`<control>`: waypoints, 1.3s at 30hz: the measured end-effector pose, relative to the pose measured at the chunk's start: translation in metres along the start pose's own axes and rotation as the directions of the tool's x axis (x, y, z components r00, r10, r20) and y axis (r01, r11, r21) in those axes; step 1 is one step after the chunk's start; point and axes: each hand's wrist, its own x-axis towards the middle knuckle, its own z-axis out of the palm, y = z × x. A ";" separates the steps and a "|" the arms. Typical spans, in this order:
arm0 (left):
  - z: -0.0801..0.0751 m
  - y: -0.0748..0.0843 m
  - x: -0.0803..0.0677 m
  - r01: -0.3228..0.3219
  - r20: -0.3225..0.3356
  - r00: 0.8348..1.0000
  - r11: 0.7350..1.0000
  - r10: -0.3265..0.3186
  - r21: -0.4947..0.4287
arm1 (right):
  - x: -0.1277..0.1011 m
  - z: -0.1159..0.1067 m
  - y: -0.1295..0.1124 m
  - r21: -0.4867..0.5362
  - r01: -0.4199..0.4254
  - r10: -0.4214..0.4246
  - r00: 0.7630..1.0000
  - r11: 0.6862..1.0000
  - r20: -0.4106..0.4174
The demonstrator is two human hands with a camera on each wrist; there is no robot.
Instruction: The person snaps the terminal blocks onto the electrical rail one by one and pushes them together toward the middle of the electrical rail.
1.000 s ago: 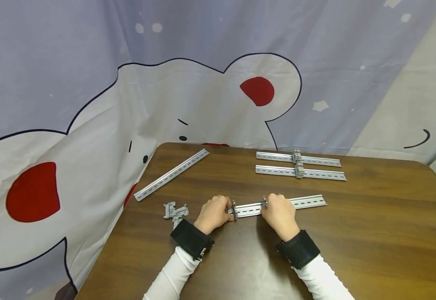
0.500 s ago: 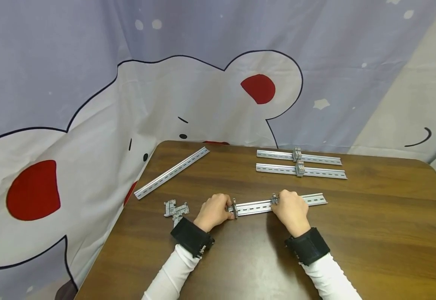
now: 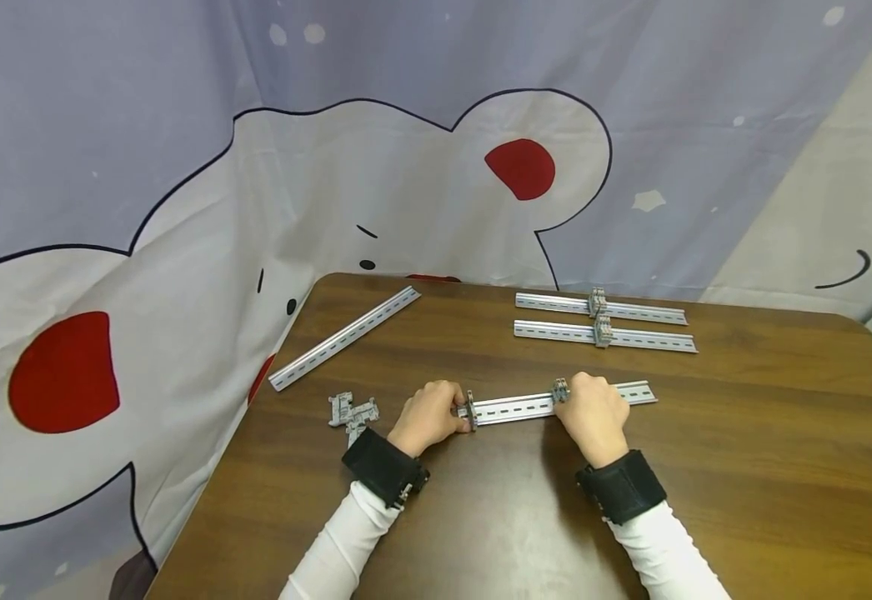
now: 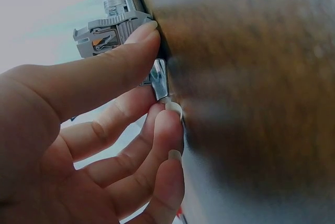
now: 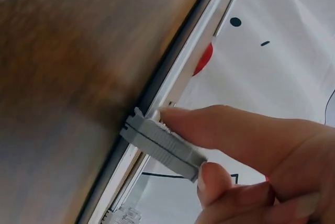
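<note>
A slotted metal DIN rail (image 3: 514, 409) lies across the table in front of me. My left hand (image 3: 428, 417) holds its left end, the thumb against a thin grey terminal block (image 4: 112, 31) mounted there and the fingers around the rail's tip. Farther right along the rail, my right hand (image 3: 593, 414) pinches a pair of grey terminal blocks (image 5: 163, 146) standing side by side on it. In the right wrist view the thumb and a fingertip touch their side and top.
Loose grey terminal blocks (image 3: 353, 412) lie left of my left hand. A bare rail (image 3: 346, 337) rests diagonally at the back left. Two rails (image 3: 646, 313) (image 3: 654, 340) with terminal blocks at their middles lie at the back right. A printed curtain (image 3: 376, 183) hangs behind the table.
My right hand has moved right along the rail, and the pair of terminal blocks has moved with it. The left hand keeps its place at the left end. The head view has tilted slightly down.
</note>
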 end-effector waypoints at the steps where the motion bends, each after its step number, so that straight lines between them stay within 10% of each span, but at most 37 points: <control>1: 0.000 0.000 0.000 -0.002 0.001 1.000 1.000 0.002 -0.001 | -0.001 -0.001 0.000 -0.001 0.006 -0.006 1.000 1.000 -0.011; 12: -0.004 0.001 0.003 -0.022 0.011 1.000 1.000 0.022 0.020 | -0.024 0.017 -0.070 0.093 0.275 -0.278 0.960 0.957 0.027; 22: -0.001 0.003 0.001 -0.082 0.010 0.997 0.993 0.081 0.091 | -0.021 0.040 -0.090 0.055 0.224 -0.227 0.973 0.973 0.043; 39: -0.003 -0.002 0.003 -0.081 0.041 0.996 0.989 0.076 0.122 | -0.008 0.028 -0.055 0.007 0.144 -0.144 0.988 0.990 0.056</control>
